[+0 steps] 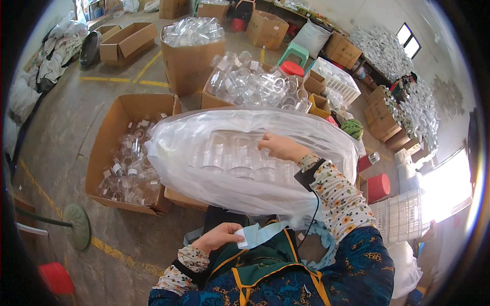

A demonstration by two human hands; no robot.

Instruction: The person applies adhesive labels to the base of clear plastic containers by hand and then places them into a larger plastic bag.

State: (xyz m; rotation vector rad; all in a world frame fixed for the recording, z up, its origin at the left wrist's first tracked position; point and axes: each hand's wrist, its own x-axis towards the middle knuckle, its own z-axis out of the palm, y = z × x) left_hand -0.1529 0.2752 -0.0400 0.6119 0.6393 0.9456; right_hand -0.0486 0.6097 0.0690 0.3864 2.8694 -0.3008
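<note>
My left hand [222, 235] is low in front of my lap, thumb and fingers pinched on a strip of labels [260, 234], pale blue backing with a white piece at its end. My right hand [282, 147] reaches over a large translucent plastic bag [189, 178], its fingers bent together above the clear plastic jars [240, 151] lined up inside. Whether those fingers hold a jar or something small I cannot make out. The bag's mouth lies open around the jars, and its edges cover the box beneath.
To the left stands a cardboard box [104, 148] of loose clear jars. Behind the bag, another box [212, 99] is heaped with jars. A watermelon [352, 129], a red stool [378, 187] and white crates [403, 217] are at the right. A green round base [76, 227] stands at left.
</note>
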